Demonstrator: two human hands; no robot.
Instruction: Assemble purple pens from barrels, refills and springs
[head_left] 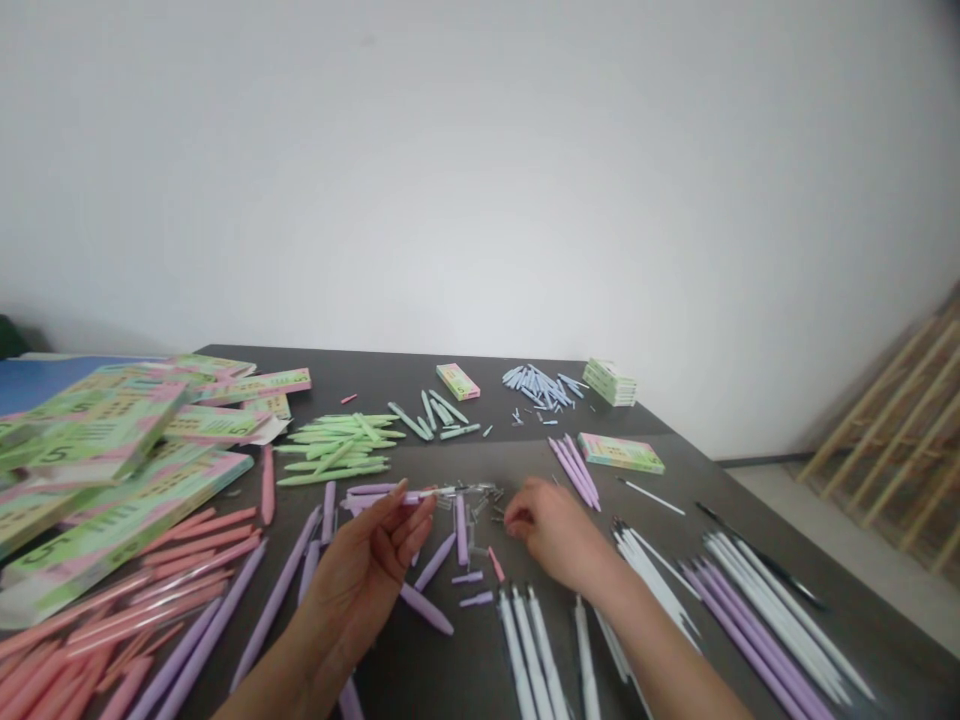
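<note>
My left hand (366,560) is closed in a pinch on a purple pen barrel (412,497), held level, with a white refill (439,492) sticking out to the right. My right hand (553,528) hovers just right of a scatter of small clear and metallic pieces (474,510), which look like springs. Its fingers curl together, and anything between the fingertips is hidden. Beneath and between the hands lie loose purple barrels (461,530), small purple pen tips (475,600) and a pink tip (496,565).
Pink barrels (199,560) and flat printed boxes (127,430) crowd the left. Green barrels (337,445) and blue pieces (536,385) lie farther back. White refills (529,640) and purple pens (739,625) line the front and right. A wall (480,180) stands behind the dark table.
</note>
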